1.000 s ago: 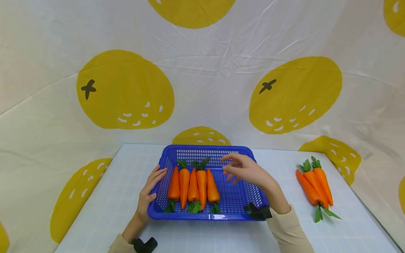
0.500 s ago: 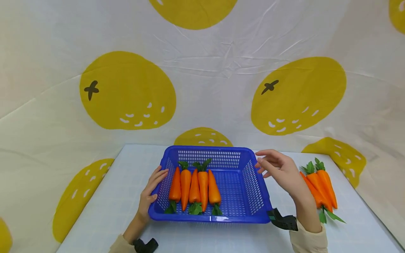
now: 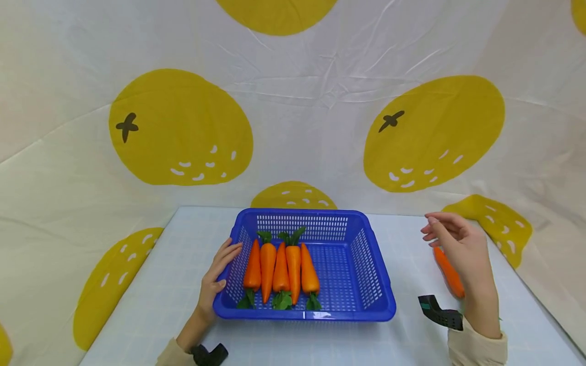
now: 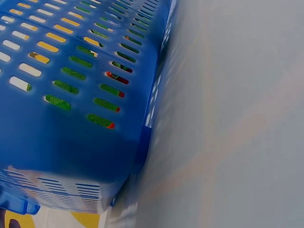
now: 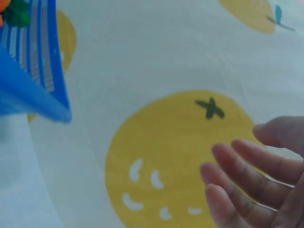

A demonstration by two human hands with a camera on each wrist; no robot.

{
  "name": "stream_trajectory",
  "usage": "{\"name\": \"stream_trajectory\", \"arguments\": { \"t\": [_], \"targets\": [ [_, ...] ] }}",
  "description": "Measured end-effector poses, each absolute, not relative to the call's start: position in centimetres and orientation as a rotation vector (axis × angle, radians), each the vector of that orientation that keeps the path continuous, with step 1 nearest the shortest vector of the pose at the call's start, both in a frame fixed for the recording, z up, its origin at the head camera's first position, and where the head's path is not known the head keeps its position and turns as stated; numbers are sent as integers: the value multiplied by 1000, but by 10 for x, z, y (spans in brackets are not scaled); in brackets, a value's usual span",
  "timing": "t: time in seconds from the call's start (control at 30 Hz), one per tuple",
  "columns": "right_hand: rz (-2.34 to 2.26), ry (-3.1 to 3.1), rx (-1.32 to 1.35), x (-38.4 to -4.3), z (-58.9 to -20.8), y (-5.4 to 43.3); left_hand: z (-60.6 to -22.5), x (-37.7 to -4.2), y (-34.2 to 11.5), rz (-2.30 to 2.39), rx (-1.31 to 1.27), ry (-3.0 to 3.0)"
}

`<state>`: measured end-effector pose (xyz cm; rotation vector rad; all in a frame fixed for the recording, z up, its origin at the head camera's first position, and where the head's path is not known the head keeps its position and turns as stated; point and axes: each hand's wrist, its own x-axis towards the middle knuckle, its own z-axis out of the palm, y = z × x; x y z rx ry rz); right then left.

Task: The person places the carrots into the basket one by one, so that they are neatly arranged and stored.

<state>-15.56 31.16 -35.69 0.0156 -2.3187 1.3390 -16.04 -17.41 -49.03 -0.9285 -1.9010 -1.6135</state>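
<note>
Blue basket [image 3: 341, 274]: left hand [image 3: 217, 272] spread on rim [image 3: 222, 307]; right hand [image 3: 464, 249] loosely spread near carrot [image 3: 449, 275], well outside.

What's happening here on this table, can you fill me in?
A person is at a table with a blue basket. Their left hand rests on the basket's left rim. Five carrots lie side by side in it, toward the left, with bare basket floor to their right. The right hand holds nothing and is by another carrot outside the basket, partly hiding it.
</note>
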Motion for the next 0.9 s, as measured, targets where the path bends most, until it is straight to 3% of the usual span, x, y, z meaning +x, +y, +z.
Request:
{"name": "stream_trajectory", "arguments": {
  "t": [0.43,0.7,0.9],
  "targets": [
    [1124,-2361,-562,-181,-400,366,-491,-161,-174,-1605,-885,-1948],
    [1088,-2515,-809,-195,-439,391,-490,-160,-174,-1609,-894,-1938],
    [1081,-2570,-848,-199,-460,402,-490,-159,-174,-1606,-887,-1944]
  ]
}}
